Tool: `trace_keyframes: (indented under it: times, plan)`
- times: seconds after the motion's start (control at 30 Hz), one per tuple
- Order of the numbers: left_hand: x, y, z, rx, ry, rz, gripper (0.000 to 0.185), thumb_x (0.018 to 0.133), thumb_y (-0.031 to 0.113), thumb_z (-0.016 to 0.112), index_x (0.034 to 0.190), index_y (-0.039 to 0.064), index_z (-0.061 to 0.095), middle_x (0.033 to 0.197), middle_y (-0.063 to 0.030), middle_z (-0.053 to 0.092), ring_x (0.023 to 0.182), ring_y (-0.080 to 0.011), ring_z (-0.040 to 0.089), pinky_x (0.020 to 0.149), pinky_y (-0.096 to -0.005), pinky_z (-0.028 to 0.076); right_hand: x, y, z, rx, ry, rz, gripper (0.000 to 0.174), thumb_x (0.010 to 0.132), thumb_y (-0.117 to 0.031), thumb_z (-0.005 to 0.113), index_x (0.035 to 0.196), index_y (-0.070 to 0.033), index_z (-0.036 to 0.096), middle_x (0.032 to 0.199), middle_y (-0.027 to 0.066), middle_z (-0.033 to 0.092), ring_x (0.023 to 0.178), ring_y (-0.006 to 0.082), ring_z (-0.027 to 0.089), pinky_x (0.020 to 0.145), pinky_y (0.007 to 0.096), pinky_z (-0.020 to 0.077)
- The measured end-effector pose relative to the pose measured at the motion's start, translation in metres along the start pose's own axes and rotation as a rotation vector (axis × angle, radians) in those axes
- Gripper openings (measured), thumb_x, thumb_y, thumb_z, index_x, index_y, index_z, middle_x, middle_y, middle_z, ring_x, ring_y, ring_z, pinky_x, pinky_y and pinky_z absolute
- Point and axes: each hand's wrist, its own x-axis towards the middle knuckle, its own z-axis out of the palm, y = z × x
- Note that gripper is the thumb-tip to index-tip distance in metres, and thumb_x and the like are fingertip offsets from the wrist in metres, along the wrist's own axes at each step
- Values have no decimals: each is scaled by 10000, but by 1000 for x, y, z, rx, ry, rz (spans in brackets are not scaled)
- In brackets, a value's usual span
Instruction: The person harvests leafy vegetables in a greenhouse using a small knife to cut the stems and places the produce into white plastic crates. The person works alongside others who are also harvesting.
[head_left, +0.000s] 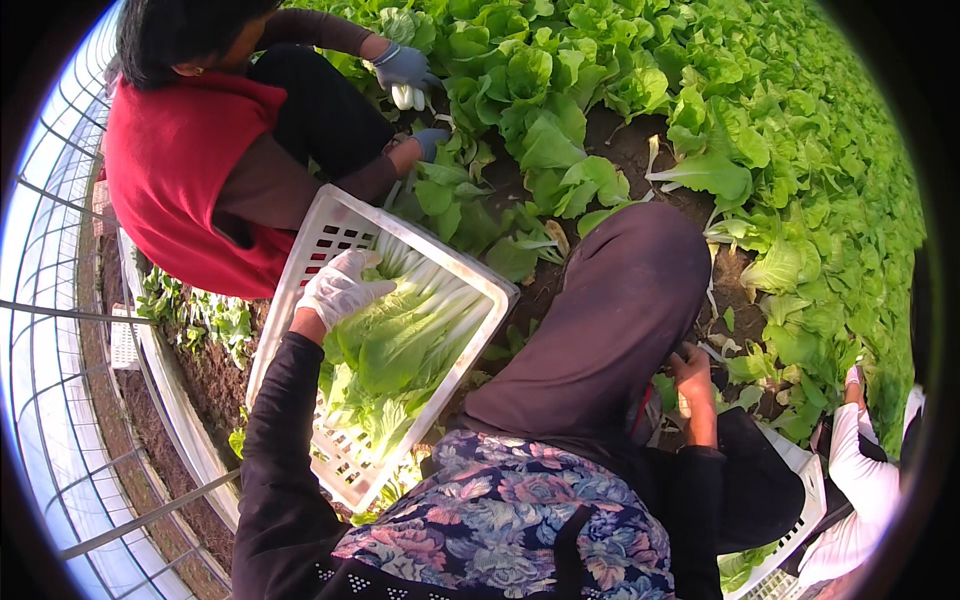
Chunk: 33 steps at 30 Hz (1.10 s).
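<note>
My left hand (341, 291), in a thin whitish glove, reaches over the left side of a white plastic crate (480, 330), its thumb and fingers apart above the leafy greens (405, 330). The greens lie side by side in the crate, white stems towards its far end and leaves towards me. My right hand (691, 381), bare, hangs low beside my right knee, close to the soil and cut leaves; its fingers are partly hidden, so I cannot tell whether it holds anything.
A co-worker in a red vest (187, 180) crouches at the left, a gloved hand (405, 71) gripping white stems. Dense leafy plants (810, 135) cover the right. Another person's sleeve (855, 480) and another crate (814, 487) are at lower right. Greenhouse framing (82, 315) curves along the left.
</note>
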Motion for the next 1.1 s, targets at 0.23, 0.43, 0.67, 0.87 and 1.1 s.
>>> trace_keyframes:
  times: [0.23, 0.43, 0.67, 0.87, 1.1]
  plan:
    - [-5, -17, 69, 12, -114, -33, 1111, 773, 681, 678, 1514, -29, 251, 1495, -277, 379, 1428, -387, 319, 1176, -431, 264, -1, 6, 2, 33, 38, -79, 184, 896, -145, 664, 909, 39, 664, 680, 48, 623, 564, 114, 565, 534, 284, 448]
    - [-15, -6, 154, 337, 162, -116, 1046, 854, 545, 649, 1570, 83, 42, 1562, -246, 235, 1454, -467, 187, 1099, -646, 270, 16, -3, 10, 37, 80, -76, 296, 984, -257, 552, 980, 16, 668, 698, 59, 643, 551, 124, 590, 501, 291, 447]
    - [-6, 42, 25, 320, -291, -30, 632, 838, 535, 649, 1339, 155, 585, 1237, -167, 647, 1165, -320, 598, 961, -351, 485, 78, -31, -2, -11, 46, -229, 309, 1011, -237, 500, 1032, 26, 660, 695, 58, 637, 560, 120, 579, 540, 282, 462]
    - [11, 200, -76, -222, -390, 290, 218, 926, 37, 635, 1131, -21, 682, 1022, -119, 710, 945, -188, 676, 848, -310, 533, 145, -59, -19, 11, 152, -345, 309, 1014, -257, 482, 968, 2, 643, 638, 61, 591, 537, 165, 565, 541, 326, 461]
    - [237, 313, 8, -363, 34, 554, 213, 937, 30, 621, 1147, 16, 653, 1025, -45, 684, 945, -111, 634, 860, -244, 495, 225, -118, -11, -89, 131, -486, 296, 999, -258, 504, 861, -5, 574, 696, 193, 583, 681, 385, 589, 639, 457, 464]
